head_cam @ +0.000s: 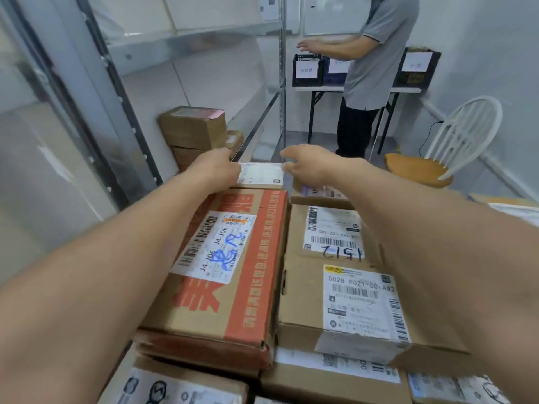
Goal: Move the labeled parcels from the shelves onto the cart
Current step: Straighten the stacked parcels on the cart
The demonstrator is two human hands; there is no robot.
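Both bare arms reach forward over a pile of labelled boxes to a small parcel [260,175] with a white label on top. It sits at the far end of the pile, just past the far edge of a red-printed box [233,258]. The left hand [217,167] lies over the small parcel's left end and grips it, with its fingertips out of sight behind the parcel. The right hand [309,167] is at the right end with curled fingers and its thumb against the edge, but I cannot tell whether it is clamping the parcel or only touching it. A brown box [335,275] carrying two white barcode labels lies touching the red-printed box on its right side. Behind the left hand, a stack of cardboard boxes [192,129] stands on the low metal shelf [204,39]. In the far corner of the room a person in a grey shirt [379,53] stands at a folding table [320,89] that holds black crates [306,70]. A white chair [455,135] with an orange seat stands by the right wall.
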